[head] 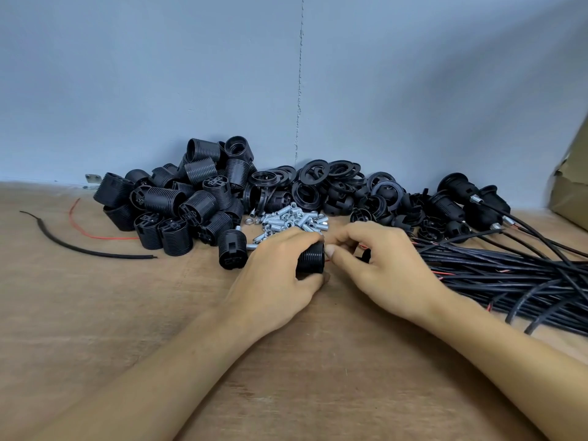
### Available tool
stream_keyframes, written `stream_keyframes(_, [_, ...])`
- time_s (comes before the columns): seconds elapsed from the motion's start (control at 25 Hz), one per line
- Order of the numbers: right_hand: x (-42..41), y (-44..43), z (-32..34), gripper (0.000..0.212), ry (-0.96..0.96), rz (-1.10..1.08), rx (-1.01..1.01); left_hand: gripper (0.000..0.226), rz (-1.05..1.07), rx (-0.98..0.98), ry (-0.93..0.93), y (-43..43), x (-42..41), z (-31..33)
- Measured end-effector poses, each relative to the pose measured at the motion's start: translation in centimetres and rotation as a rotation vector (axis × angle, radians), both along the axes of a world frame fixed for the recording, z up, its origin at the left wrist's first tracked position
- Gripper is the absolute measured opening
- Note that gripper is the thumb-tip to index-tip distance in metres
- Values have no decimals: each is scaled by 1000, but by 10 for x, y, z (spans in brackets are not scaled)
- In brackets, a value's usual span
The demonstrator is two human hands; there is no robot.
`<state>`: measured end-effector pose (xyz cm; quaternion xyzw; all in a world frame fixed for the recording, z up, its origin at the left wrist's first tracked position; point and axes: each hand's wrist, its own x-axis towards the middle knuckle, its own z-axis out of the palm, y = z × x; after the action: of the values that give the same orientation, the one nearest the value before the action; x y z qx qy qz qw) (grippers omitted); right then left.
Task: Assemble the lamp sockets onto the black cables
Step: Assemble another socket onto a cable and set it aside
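Head view: the left hand (280,272) wraps a ribbed black plastic socket (311,257) at mid-table. Just beside it, the right hand (378,268) pinches a small black part (366,256). Behind lie shiny threaded metal tubes (294,219), heaped sockets (178,198) and smooth rings (327,176), with glossy black cables (509,276) to the right.

**Setting: wall and tabletop**

Wall (159,74): pale blue-grey, matt, evenly lit, with one vertical seam (299,90) near centre. Tabletop (79,313): brown wood-grain board, butting the wall. Bracket (92,178): small, metal, at wall foot, left. Cardboard box (569,192): brown, right edge, cropped.
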<state>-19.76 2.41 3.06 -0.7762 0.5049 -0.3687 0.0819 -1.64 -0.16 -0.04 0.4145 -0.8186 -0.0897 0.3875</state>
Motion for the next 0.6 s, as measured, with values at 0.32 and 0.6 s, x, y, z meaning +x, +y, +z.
stream_keyframes(0.32, [-56,-15,46,46,352,91,591,37,63,203,124,-1,0,1])
stream_keyframes(0.6, [-43,-13,32,46,135,69,426,41,-24,208,154,7,1,8])
